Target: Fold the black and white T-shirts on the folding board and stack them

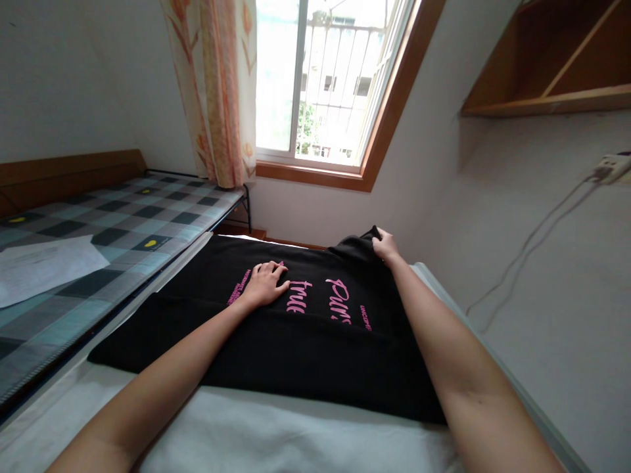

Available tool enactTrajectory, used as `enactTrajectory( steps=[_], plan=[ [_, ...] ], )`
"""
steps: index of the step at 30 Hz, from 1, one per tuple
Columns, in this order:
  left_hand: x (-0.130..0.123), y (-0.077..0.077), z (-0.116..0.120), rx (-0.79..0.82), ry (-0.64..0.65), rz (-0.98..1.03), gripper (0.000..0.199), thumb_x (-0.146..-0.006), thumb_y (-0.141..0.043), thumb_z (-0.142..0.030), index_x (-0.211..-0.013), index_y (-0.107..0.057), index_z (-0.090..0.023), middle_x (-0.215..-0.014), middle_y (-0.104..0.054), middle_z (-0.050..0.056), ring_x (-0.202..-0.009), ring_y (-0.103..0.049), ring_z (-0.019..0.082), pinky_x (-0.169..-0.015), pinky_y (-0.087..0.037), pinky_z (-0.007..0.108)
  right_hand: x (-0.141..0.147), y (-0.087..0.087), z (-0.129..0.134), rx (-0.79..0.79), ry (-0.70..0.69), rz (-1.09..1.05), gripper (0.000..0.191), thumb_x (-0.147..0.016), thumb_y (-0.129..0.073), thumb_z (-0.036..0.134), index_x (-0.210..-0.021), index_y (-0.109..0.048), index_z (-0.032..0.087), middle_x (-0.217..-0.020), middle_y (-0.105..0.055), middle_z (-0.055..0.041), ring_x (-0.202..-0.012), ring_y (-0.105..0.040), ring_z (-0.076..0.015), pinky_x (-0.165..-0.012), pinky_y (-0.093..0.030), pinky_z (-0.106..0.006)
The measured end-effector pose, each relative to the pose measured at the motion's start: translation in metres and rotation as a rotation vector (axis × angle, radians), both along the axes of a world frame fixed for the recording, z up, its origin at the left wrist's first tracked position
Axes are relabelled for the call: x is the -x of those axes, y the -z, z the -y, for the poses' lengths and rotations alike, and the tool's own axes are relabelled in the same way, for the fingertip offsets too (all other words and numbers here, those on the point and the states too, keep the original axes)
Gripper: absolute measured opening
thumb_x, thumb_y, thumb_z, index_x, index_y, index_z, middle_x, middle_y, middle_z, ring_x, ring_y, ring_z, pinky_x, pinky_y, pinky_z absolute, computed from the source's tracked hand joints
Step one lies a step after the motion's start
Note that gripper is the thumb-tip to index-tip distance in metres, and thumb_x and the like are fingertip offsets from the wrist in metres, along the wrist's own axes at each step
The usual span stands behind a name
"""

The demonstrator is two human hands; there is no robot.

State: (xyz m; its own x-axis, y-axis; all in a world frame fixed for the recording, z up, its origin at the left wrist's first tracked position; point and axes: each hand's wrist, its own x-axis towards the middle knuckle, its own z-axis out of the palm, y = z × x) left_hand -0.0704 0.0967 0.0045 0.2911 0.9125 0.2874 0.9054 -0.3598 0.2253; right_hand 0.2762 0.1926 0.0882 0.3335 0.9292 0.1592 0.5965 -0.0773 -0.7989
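Observation:
A black garment with pink lettering (296, 348), its exact kind not clear, lies spread across a pale sheet (296, 433). Its near side is folded over and partly covers the lettering. My left hand (269, 282) rests on the middle of the cloth, fingers spread beside the print. At the far right corner my right hand (386, 247) pinches the garment's edge and holds it lifted, so the cloth bunches up there.
To the left stands a bed with a checked cover (148, 223), with a paper sheet (49, 263) on it. A curtain (217, 92) hangs by the barred window (330, 85). At right are a wooden shelf (552, 105) and a wall socket (611, 167) with dangling cables.

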Motion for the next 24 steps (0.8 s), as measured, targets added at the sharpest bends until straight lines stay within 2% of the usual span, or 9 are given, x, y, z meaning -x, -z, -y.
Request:
enactTrajectory(
  steps=[3, 4, 7, 9, 11, 14, 18, 20, 24],
  plan=[
    [0.000, 0.000, 0.000, 0.000, -0.002, -0.013, 0.043, -0.089, -0.049, -0.051, -0.123, -0.056, -0.026, -0.122, -0.056, 0.007, -0.117, -0.048, 0.028, -0.105, -0.029, 0.044, 0.009, -0.015, 0.019, -0.206, -0.260, -0.217, 0.065, -0.073, -0.059, 0.020, -0.137, -0.051, 0.016, -0.120, -0.066, -0.0085, -0.110, -0.061, -0.0219, -0.096, -0.048, -0.033],
    [0.000, 0.000, -0.001, 0.001, -0.001, -0.015, 0.043, -0.089, -0.049, -0.051, -0.123, -0.056, -0.026, -0.122, -0.056, 0.008, -0.117, -0.048, 0.028, -0.105, -0.029, 0.044, 0.011, -0.020, 0.030, -0.154, -0.398, -0.271, 0.066, -0.072, -0.061, 0.022, -0.137, -0.052, 0.018, -0.117, -0.068, -0.0075, -0.104, -0.063, -0.0212, -0.095, -0.049, -0.034],
    [0.000, 0.000, -0.001, 0.007, 0.005, -0.012, 0.044, -0.089, -0.049, -0.050, -0.124, -0.056, -0.025, -0.123, -0.055, 0.009, -0.118, -0.048, 0.029, -0.105, -0.029, 0.045, 0.009, -0.025, 0.062, 0.207, -0.757, -0.248, 0.057, -0.070, -0.071, 0.029, -0.126, -0.063, 0.018, -0.102, -0.073, -0.0062, -0.092, -0.067, -0.0202, -0.089, -0.052, -0.033],
    [0.000, 0.000, -0.002, 0.014, 0.007, -0.008, 0.043, -0.089, -0.049, -0.050, -0.124, -0.056, -0.025, -0.124, -0.055, 0.009, -0.118, -0.047, 0.030, -0.104, -0.029, 0.046, 0.006, -0.022, 0.075, 0.320, -0.799, -0.188, 0.050, -0.072, -0.074, 0.035, -0.118, -0.067, 0.016, -0.092, -0.074, -0.0074, -0.086, -0.068, -0.0199, -0.085, -0.053, -0.032],
    [0.000, -0.001, -0.002, 0.024, 0.009, -0.006, 0.043, -0.089, -0.049, -0.050, -0.124, -0.057, -0.025, -0.124, -0.054, 0.010, -0.119, -0.047, 0.030, -0.104, -0.030, 0.046, 0.001, -0.015, 0.080, 0.259, -0.649, -0.151, 0.043, -0.077, -0.071, 0.039, -0.111, -0.068, 0.013, -0.083, -0.074, -0.0089, -0.078, -0.068, -0.0182, -0.077, -0.054, -0.030],
    [0.001, -0.001, -0.003, 0.028, 0.015, -0.004, 0.044, -0.089, -0.049, -0.051, -0.124, -0.057, -0.025, -0.125, -0.054, 0.010, -0.118, -0.047, 0.030, -0.104, -0.030, 0.046, -0.006, 0.000, 0.079, 0.072, -0.222, -0.104, 0.033, -0.085, -0.060, 0.036, -0.106, -0.067, 0.011, -0.083, -0.072, -0.0110, -0.071, -0.066, -0.0166, -0.068, -0.052, -0.027],
    [0.002, 0.000, -0.003, 0.015, 0.015, -0.007, 0.044, -0.089, -0.049, -0.050, -0.124, -0.058, -0.025, -0.123, -0.056, 0.009, -0.118, -0.048, 0.029, -0.103, -0.032, 0.045, -0.008, 0.022, 0.085, 0.002, 0.256, 0.110, 0.031, -0.089, -0.052, 0.038, -0.106, -0.066, 0.016, -0.094, -0.071, -0.0143, -0.089, -0.066, -0.0251, -0.077, -0.050, -0.033],
    [0.002, -0.001, -0.003, 0.017, 0.019, -0.011, 0.044, -0.089, -0.049, -0.050, -0.124, -0.058, -0.025, -0.123, -0.056, 0.009, -0.118, -0.049, 0.029, -0.103, -0.033, 0.044, -0.005, 0.033, 0.092, 0.063, 0.354, 0.205, 0.038, -0.091, -0.046, 0.044, -0.113, -0.064, 0.019, -0.101, -0.069, -0.0158, -0.097, -0.064, -0.0293, -0.082, -0.048, -0.039],
    [0.003, -0.002, -0.003, 0.017, 0.038, -0.011, 0.043, -0.090, -0.049, -0.050, -0.122, -0.060, -0.024, -0.122, -0.056, 0.010, -0.117, -0.050, 0.029, -0.104, -0.032, 0.045, 0.000, 0.051, 0.099, 0.110, 0.402, 0.277, 0.056, -0.093, -0.035, 0.052, -0.137, -0.047, 0.019, -0.113, -0.064, -0.0197, -0.102, -0.062, -0.0331, -0.085, -0.046, -0.046]
  ],
)
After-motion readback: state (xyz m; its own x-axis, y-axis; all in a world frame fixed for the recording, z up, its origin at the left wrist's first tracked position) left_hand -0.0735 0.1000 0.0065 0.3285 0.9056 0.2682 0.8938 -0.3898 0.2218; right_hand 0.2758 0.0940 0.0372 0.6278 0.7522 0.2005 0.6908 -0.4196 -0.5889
